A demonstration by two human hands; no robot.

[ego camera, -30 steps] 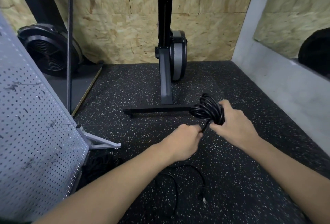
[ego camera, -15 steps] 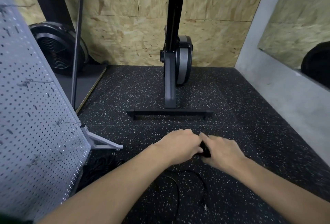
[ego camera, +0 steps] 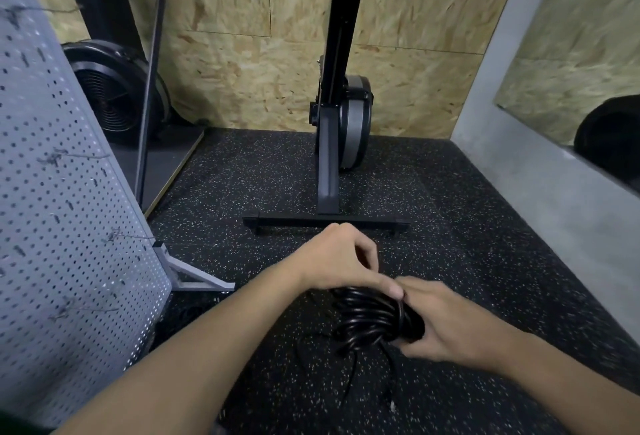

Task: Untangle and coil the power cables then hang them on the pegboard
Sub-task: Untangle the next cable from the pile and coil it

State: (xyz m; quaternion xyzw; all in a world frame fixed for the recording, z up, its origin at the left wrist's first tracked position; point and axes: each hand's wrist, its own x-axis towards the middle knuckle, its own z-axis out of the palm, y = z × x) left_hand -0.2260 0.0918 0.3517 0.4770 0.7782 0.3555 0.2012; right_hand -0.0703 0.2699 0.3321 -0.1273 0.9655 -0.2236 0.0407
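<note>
My right hand [ego camera: 450, 325] gripping the black cable coil [ego camera: 370, 316] above the speckled floor [ego camera: 467, 226], my left hand [ego camera: 336, 258] curled over its top, thumb on the loops, loose tail [ego camera: 350, 382] hanging down, pegboard [ego camera: 69, 226] at my left.

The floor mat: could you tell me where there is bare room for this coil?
Bare mat lies between the base bar and the wall, and between that bar and the pegboard foot. It is crowded below the right hand, where the coil and loose cable are.
</note>
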